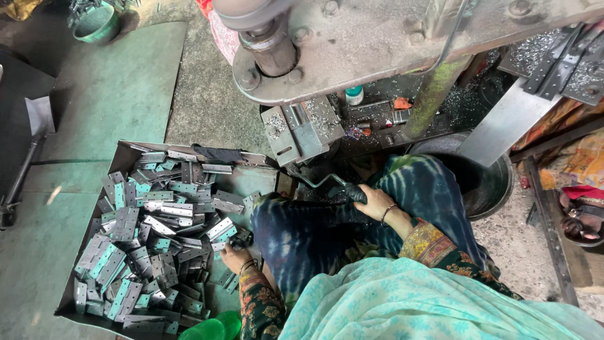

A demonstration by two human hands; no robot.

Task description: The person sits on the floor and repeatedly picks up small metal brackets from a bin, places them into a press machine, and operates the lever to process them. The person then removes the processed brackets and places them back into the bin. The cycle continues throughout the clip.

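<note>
The right hand (375, 201) was closed around the black grip of a bent metal handle (327, 182) under the big press (377, 44). The left hand (234, 257) pinched a small dark piece by the tray (82, 302) of metal hinges (151, 245) at the left. Sharp hinge edges could have cut it, or the press could have caught fingers.

- Floor (207, 94) is rough grey concrete, with a flat green sheet (107, 94) laid over the left part.
- A shallow metal tray (251, 179) sits right on it, piled with grey hinges (151, 245).
- Green bucket (95, 24) stands at the top left corner.
- Round dark tub (497, 189) sits on the floor under the machine, right side.
</note>
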